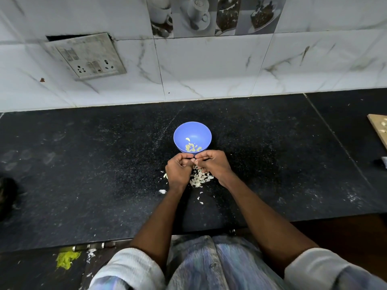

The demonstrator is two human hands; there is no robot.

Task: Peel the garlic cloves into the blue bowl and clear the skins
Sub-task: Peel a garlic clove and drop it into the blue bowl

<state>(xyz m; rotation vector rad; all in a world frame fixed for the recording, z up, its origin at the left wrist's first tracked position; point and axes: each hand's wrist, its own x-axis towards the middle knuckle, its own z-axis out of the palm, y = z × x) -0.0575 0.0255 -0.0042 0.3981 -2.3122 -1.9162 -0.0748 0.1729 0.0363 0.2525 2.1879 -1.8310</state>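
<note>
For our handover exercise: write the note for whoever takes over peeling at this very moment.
Left hand and right hand: fingers curled, fingertips meeting just in front of the bowl; whatever they pinch is hidden.
Bowl: on the counter, some peeled cloves inside.
Skins: piled between the hands, scraps scattered nearer the counter edge.
Left: finish peeling, clear the skins.

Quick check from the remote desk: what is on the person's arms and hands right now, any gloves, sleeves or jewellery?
Both hands are bare: no gloves, rings or watch show on the left hand or the right hand. The forearms are uncovered too. White sleeves are rolled up near the elbows on both arms, over a pale, faded blue-grey buttoned shirt.
</note>
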